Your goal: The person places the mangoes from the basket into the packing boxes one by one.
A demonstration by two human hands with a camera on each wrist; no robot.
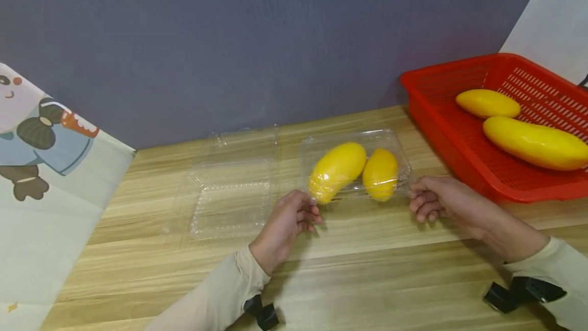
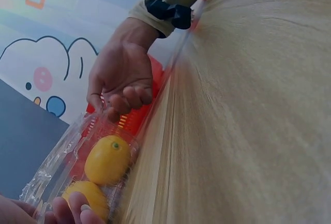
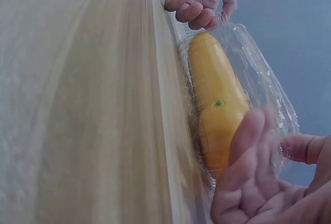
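Observation:
Two yellow mangoes, a longer one (image 1: 337, 170) and a rounder orange-tinted one (image 1: 381, 173), lie side by side inside a clear plastic clamshell box (image 1: 317, 143). Its transparent lid (image 3: 258, 69) lies over them; whether it is latched cannot be told. At the box's front left corner my left hand (image 1: 292, 216) pinches the rim between thumb and fingertips. My right hand (image 1: 443, 203) pinches the front right corner the same way, its other fingers loosely curled. In the left wrist view a green stem spot shows on the rounder mango (image 2: 107, 159).
A second clear plastic box (image 1: 231, 208) stands open on the wooden table (image 1: 363, 280), left of the first. To the right, a red slotted basket (image 1: 452, 155) holds two more yellow fruits (image 1: 535, 142). A grey-blue wall (image 1: 257, 45) rises behind the table.

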